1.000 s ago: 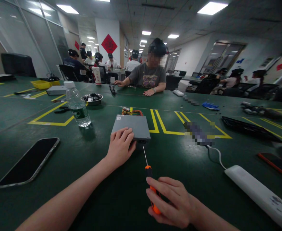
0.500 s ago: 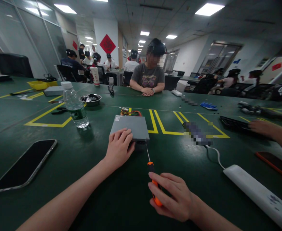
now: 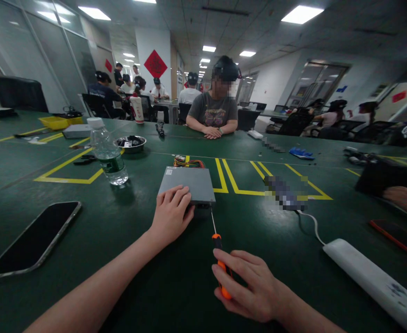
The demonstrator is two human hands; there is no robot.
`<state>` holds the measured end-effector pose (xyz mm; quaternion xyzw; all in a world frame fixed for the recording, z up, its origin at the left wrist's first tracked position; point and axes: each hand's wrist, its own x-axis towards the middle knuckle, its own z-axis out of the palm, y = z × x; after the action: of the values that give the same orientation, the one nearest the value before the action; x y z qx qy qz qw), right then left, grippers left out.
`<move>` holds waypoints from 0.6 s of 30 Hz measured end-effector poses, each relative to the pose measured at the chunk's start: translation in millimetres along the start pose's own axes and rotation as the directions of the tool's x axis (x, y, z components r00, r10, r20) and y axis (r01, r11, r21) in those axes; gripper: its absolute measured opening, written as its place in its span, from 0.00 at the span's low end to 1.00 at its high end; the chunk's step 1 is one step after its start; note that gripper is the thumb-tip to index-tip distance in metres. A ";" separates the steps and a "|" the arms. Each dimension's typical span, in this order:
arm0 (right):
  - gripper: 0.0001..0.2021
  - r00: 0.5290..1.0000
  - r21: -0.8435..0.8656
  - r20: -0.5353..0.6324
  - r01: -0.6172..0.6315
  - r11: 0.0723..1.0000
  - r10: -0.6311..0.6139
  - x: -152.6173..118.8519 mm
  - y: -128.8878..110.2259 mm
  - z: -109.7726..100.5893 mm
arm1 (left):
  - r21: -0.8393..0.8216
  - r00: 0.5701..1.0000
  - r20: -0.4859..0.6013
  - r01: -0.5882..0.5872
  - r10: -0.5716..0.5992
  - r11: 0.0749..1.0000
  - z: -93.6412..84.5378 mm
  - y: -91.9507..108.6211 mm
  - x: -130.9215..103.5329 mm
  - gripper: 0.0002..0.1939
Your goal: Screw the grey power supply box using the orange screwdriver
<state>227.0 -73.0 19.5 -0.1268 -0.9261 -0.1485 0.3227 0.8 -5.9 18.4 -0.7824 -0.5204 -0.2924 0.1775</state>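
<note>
A grey metal computer power supply (image 3: 196, 181) lies on the green table, its bundle of coloured wires (image 3: 192, 162) behind it. My left hand (image 3: 173, 210) grips its near left part, fingers on the top and thumb at the front face. In my right hand (image 3: 250, 282) is a screwdriver (image 3: 216, 241) with an orange and black handle, held between thumb and fingers. Its thin shaft points away from me, and the tip meets the front face near the lower right corner. Whether the tip sits in a screw is too small to tell.
Left of the unit stand a water bottle (image 3: 109, 159), a metal bowl (image 3: 130, 144) of dark parts and a phone (image 3: 34, 240). On the right lie a white power strip (image 3: 370, 277) and a red-edged phone (image 3: 397, 238). A co-worker's hand (image 3: 406, 199) holds a dark object there.
The screwdriver handle and my right hand have shifted very slightly left. My left hand and the power supply stay put. At the right, the co-worker's hand has lifted the dark object and drawn it rightward.
</note>
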 end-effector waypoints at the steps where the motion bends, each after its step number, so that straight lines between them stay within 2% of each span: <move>1: 0.12 1.000 -0.004 0.009 -0.003 1.000 0.003 0.9 -0.7 0.4 | 0.000 1.000 -0.004 0.000 0.000 1.000 0.3 -0.1 -0.2 0.11; 9: 0.09 0.999 -0.050 -0.027 -0.037 0.998 0.035 15.8 -8.0 2.0 | -0.004 1.000 -0.016 -0.001 0.001 1.000 0.5 -0.7 -0.5 0.11; 18: 0.12 0.999 0.035 0.036 -0.015 0.999 0.013 18.4 -12.9 12.8 | -0.021 1.000 0.004 -0.002 0.002 1.000 -0.5 -0.9 -0.9 0.11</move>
<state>201.6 -77.8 19.2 -0.1303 -0.9333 -0.1277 0.3093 -0.4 -6.5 18.1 -0.7852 -0.5170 -0.2961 0.1688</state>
